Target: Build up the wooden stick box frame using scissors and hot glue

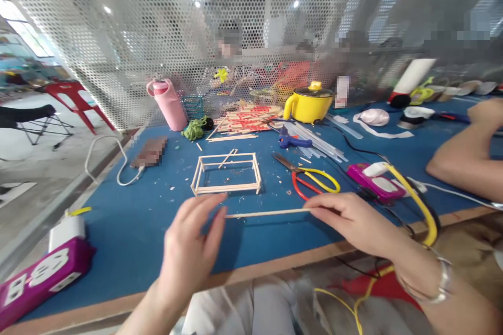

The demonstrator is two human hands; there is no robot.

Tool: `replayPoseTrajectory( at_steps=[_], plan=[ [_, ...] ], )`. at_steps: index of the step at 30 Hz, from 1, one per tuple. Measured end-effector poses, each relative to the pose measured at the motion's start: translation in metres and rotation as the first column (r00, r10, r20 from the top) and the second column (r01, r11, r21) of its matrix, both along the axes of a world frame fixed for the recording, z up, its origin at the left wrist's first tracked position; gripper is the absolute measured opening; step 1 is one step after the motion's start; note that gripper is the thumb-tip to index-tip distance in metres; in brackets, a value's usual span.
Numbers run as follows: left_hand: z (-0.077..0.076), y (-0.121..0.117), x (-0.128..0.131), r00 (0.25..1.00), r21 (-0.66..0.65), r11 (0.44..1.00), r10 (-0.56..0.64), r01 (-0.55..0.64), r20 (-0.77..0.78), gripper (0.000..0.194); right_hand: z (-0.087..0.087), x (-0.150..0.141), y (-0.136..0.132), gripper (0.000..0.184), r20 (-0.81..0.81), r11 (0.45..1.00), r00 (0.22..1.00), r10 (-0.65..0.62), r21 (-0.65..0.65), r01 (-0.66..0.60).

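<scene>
My right hand [353,222] pinches one end of a thin wooden stick [267,213] and holds it level above the blue table [129,220]. My left hand [192,243] is at the stick's other end, fingers spread, fingertips touching or nearly touching it. Just beyond the stick stands a box-shaped frame of glued sticks [226,172]. Red-and-yellow scissors [310,178] lie right of the frame.
A pile of sticks [245,118], a blue glue gun [293,141], a yellow pot [308,102], a pink bottle [168,104] and green yarn [194,128] sit farther back. A purple power strip [43,272] lies at the left edge. Another person's arm [463,152] rests at right. People sit behind the perforated screen.
</scene>
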State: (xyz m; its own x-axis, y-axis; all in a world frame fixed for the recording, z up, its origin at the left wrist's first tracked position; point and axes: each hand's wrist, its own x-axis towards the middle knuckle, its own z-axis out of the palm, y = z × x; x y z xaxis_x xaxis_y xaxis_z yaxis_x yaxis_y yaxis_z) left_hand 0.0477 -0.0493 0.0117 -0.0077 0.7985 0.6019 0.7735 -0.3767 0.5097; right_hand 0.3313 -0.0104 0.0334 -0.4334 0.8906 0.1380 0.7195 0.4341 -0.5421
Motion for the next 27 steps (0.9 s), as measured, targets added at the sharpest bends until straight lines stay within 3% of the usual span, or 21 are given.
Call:
replayPoseTrajectory(
  at_steps=[2,4,7,11,14,21,27],
  plan=[
    [-0.001,0.004,-0.029,0.974,-0.069,0.972,0.226,-0.226,-0.008,0.023,-0.007,0.002,0.006,0.024,0.004,0.999,1.0,-0.025,0.023,0.025],
    [-0.003,0.012,-0.053,0.95,-0.205,0.928,0.295,-0.31,-0.103,0.031,-0.015,-0.005,0.012,0.023,0.01,0.998,1.0,-0.029,0.06,0.029],
    [-0.005,0.028,-0.075,0.953,-0.406,0.868,0.216,-0.287,-0.213,0.038,-0.027,-0.028,0.022,0.023,0.016,0.993,1.0,-0.005,0.121,0.003],
    [-0.008,0.044,-0.079,0.977,-0.573,0.793,0.13,-0.205,-0.171,0.036,-0.037,-0.051,0.033,0.023,0.024,0.988,1.0,0.006,0.157,-0.01],
    [-0.012,0.048,-0.077,0.982,-0.592,0.784,0.162,-0.189,-0.099,0.032,-0.041,-0.055,0.039,0.022,0.008,0.987,1.0,0.007,0.159,-0.008],
    [-0.022,0.05,-0.078,0.984,-0.461,0.871,0.122,-0.168,-0.129,0.027,-0.045,-0.056,0.046,0.02,-0.034,0.989,0.999,-0.038,0.142,0.042],
    [-0.028,0.051,-0.08,0.973,-0.456,0.861,0.17,-0.223,-0.156,0.03,-0.043,-0.06,0.049,0.019,-0.072,0.994,0.996,-0.045,0.095,0.052]
  ],
)
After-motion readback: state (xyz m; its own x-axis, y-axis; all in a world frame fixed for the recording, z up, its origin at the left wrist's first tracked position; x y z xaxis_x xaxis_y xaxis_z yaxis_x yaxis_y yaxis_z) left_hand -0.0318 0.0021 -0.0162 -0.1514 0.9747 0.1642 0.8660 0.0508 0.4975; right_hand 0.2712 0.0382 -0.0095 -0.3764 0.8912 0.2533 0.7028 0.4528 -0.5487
